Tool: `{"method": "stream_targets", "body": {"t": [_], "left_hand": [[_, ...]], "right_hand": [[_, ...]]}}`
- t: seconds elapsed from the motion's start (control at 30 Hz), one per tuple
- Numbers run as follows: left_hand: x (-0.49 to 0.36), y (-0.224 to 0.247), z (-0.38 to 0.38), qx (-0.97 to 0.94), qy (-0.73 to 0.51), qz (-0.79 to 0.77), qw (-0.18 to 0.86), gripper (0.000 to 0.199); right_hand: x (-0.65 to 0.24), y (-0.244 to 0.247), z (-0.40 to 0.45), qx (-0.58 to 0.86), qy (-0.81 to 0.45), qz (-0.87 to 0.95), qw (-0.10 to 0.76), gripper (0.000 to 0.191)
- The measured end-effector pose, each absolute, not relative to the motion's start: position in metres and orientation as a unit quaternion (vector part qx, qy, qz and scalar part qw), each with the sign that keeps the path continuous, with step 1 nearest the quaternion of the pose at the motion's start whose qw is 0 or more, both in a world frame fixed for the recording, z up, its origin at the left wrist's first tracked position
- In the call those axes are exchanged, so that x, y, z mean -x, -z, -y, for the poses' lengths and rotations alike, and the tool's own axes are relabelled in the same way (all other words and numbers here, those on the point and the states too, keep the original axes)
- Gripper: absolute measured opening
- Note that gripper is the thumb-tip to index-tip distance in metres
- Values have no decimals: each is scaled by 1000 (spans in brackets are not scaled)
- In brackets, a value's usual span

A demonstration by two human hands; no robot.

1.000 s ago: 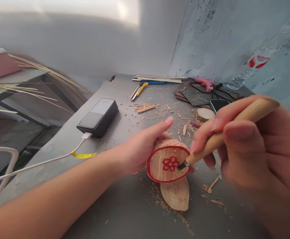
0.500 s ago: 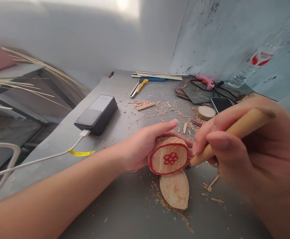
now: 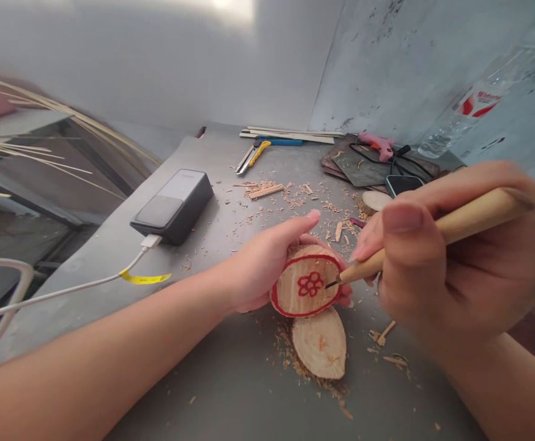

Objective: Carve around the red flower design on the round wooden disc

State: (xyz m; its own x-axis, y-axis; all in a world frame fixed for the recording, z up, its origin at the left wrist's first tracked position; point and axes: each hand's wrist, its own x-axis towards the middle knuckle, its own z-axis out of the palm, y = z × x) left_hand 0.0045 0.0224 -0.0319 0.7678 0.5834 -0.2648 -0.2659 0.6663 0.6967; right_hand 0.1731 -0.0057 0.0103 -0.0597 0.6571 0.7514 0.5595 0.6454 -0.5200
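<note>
— Over the table (image 3: 231, 367), how is the disc (image 3: 292, 291) held?

— The left hand (image 3: 272, 263) curls half-closed round it, thumb raised, probably tilting the red flower (image 3: 310, 285) into view. The right hand (image 3: 469, 269) is closed on the tool (image 3: 469, 219), pen-fashion, likely for control, tip just beside the flower.

— How many discs?

— Three in sight: that one, a lower disc (image 3: 320, 343), a rear disc (image 3: 375, 201). One tool.

Black power bank (image 3: 171, 205) and cutter knife (image 3: 251, 157) on a grey tabletop (image 3: 231, 386).
A white, yellow-tagged cable (image 3: 77, 286) plugs into the power bank; pale strips (image 3: 313, 138) lie near the knife, and a pink glue gun (image 3: 377, 146) sits by dark flat sheets (image 3: 357, 170), near a clear bottle (image 3: 472, 107).
</note>
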Motion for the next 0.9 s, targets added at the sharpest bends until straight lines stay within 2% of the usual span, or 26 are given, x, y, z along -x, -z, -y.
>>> {"method": "stream_targets", "body": {"t": [0.23,0.5,0.67,0.9], "left_hand": [[-8,30,-17,-316,-241,-248,884,69],[-11,36,-16,-357,-245,-239,869,67],[-12,35,-16,-347,-254,-236,871,59],[-11,30,-17,-355,-236,-242,871,67]], "right_hand": [[-162,-17,8,436,-38,722,535,38],[-159,-15,8,428,-57,722,540,42],[-157,-13,1,434,-132,706,544,43],[-159,-13,-1,451,-162,693,538,40]]}}
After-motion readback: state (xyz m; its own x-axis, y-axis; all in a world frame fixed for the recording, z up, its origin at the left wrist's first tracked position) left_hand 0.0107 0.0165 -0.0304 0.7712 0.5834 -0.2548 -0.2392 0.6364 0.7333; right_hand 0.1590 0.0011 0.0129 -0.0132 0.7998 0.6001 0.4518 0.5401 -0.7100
